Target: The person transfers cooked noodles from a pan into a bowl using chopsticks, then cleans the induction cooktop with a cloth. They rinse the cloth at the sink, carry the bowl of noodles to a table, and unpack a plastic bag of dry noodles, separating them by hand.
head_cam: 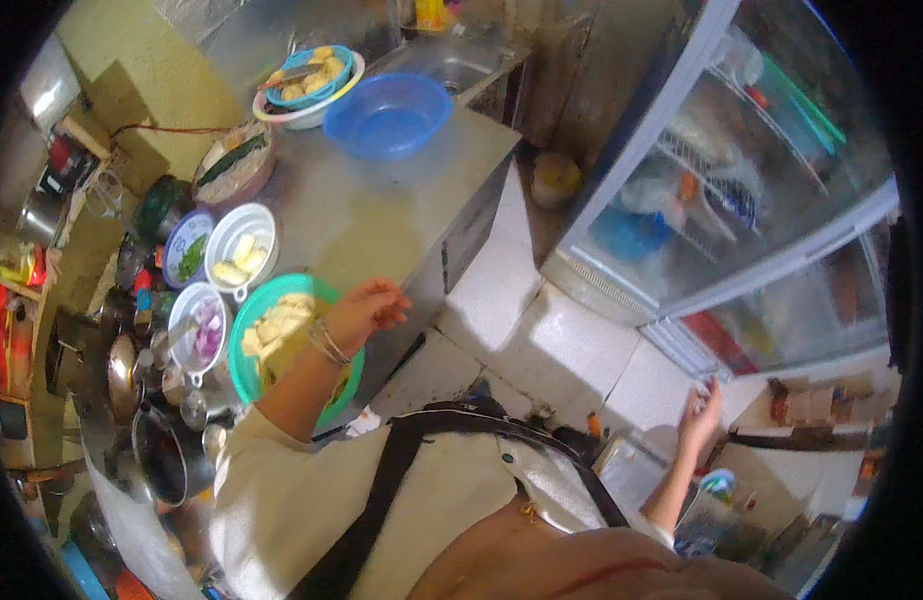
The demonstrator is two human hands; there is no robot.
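Observation:
My left hand (371, 306), with bangles at the wrist, hangs with loosely bent fingers near the edge of a metal counter (461, 161); nothing shows in it. Its forearm passes over a green basin (244, 375) holding pale cut pieces. My right hand (700, 416) is raised at the far right, in front of the floor by a glass-door refrigerator (619, 202); a small pale spot shows at its fingers, too blurred to tell whether it is held. Beside the green basin are a white colander (222, 360) with cut purple onion and another white colander (270, 225) with pale yellow pieces.
A blue basin (390, 124) stands near the sink (461, 67), beside stacked bowls (311, 116) with round pale items. A purple bowl (172, 270) holds green leaves. Pots, including a dark one (161, 457), crowd the left side. A lidded bucket (556, 180) stands on the floor.

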